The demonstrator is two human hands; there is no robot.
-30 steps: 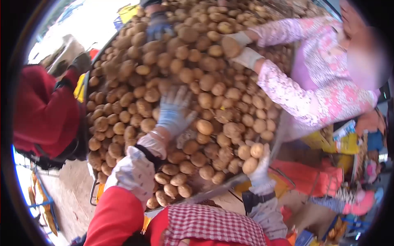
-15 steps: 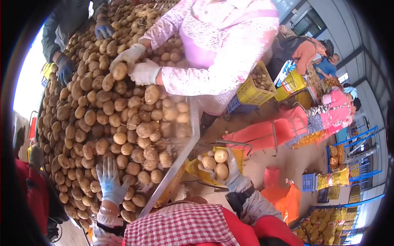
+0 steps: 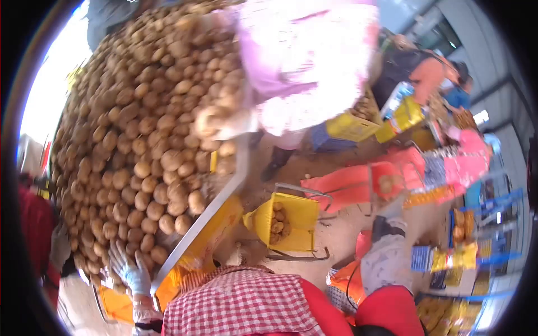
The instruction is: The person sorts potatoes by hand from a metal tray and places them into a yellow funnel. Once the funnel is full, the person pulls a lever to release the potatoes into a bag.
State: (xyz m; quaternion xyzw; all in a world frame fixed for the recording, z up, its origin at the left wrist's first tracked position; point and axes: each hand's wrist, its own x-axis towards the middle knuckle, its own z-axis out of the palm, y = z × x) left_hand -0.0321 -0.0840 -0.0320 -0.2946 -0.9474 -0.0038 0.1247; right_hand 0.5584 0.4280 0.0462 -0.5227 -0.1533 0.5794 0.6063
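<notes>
My left hand (image 3: 129,270) rests on the near edge of a large heap of potatoes (image 3: 129,179), its gloved fingers spread and nothing gripped. Far out to the right, my right hand (image 3: 394,206) is at the end of my stretched arm, smeared by motion. Blurred potatoes (image 3: 390,182) show at its fingers, over a red sack (image 3: 347,185); the fingers themselves are hard to make out. Between my arms, a yellow crate (image 3: 302,224) holds several potatoes at its bottom.
A metal rim (image 3: 216,210) borders the heap. Across it, a person in pink (image 3: 302,61) reaches over with a blurred potato. Yellow crate (image 3: 350,127), orange bag (image 3: 342,277) and blue racks (image 3: 504,201) stand to the right. Other people work behind.
My right hand has swung right with the potatoes, away from the heap to the red sack. My view has shifted, uncovering the yellow crate. My left hand still lies on the heap.
</notes>
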